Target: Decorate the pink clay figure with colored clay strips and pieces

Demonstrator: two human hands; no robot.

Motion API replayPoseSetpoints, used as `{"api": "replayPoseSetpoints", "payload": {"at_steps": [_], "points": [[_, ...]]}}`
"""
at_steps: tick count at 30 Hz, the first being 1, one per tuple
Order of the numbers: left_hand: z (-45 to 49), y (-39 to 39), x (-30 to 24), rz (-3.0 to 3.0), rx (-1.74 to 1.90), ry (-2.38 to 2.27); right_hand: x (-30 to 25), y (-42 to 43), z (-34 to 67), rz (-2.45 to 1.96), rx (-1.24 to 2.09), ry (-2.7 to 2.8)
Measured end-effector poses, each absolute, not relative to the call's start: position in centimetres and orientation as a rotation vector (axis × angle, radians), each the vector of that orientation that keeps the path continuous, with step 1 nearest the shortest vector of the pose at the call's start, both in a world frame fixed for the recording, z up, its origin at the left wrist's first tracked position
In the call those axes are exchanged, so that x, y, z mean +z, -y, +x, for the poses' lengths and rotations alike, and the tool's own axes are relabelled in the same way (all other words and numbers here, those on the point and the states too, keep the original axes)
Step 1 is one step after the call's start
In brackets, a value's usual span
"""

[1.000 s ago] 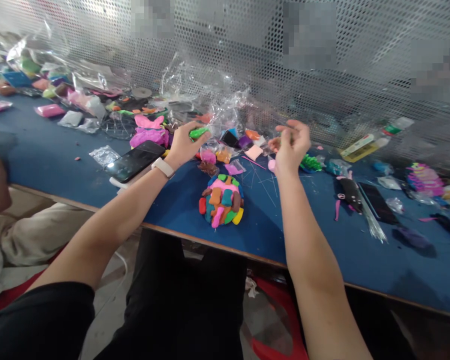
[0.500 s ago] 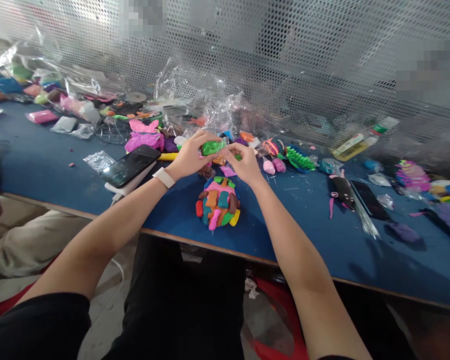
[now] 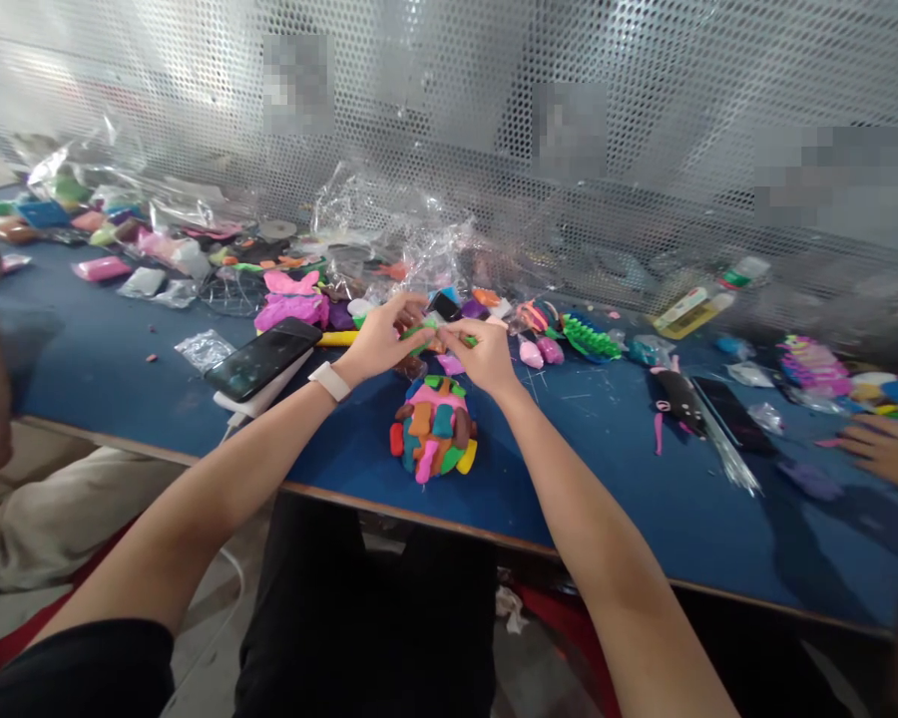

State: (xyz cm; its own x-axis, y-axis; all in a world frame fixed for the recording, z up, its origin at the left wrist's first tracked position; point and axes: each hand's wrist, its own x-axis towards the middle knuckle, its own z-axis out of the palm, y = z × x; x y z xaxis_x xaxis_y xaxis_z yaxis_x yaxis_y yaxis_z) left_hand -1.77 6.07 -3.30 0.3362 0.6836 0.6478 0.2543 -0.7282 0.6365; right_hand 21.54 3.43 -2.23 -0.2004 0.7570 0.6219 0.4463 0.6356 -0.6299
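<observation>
Green clay (image 3: 423, 330) sits pinched between our two hands just above the bench (image 3: 105, 369), a little beyond the multicoloured clay ball (image 3: 432, 427). Our left hand (image 3: 380, 337) closes its fingers around the left end of the green piece, and a pale watch band (image 3: 329, 380) wraps the wrist behind it. Our right hand (image 3: 480, 351) meets it from the other side, thumb and forefinger narrowed onto a small bit of the same green clay, so both hands touch each other over the piece. The ball rests on the blue surface near the front edge, covered in patches of orange, pink, blue and green. To the left lies a dark phone (image 3: 263, 357) on a white block, with a pink clay shape (image 3: 291, 296) just behind it. To the right we see a green spiky clay figure (image 3: 588, 337) and a black clay figure (image 3: 677, 397). Crumpled clear wrapping (image 3: 389, 224) lies along the perforated metal screen (image 3: 644, 120). Another person's hand (image 3: 884, 452) rests at the far right edge.
</observation>
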Motion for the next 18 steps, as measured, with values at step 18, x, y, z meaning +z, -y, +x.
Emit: {"api": "replayPoseSetpoints", "payload": {"at_steps": [18], "points": [[-2.0, -8.3, -3.4, 2.655, 0.962, -1.429, -4.3, -5.2, 22.5, -1.132, 0.115, 1.892]]}}
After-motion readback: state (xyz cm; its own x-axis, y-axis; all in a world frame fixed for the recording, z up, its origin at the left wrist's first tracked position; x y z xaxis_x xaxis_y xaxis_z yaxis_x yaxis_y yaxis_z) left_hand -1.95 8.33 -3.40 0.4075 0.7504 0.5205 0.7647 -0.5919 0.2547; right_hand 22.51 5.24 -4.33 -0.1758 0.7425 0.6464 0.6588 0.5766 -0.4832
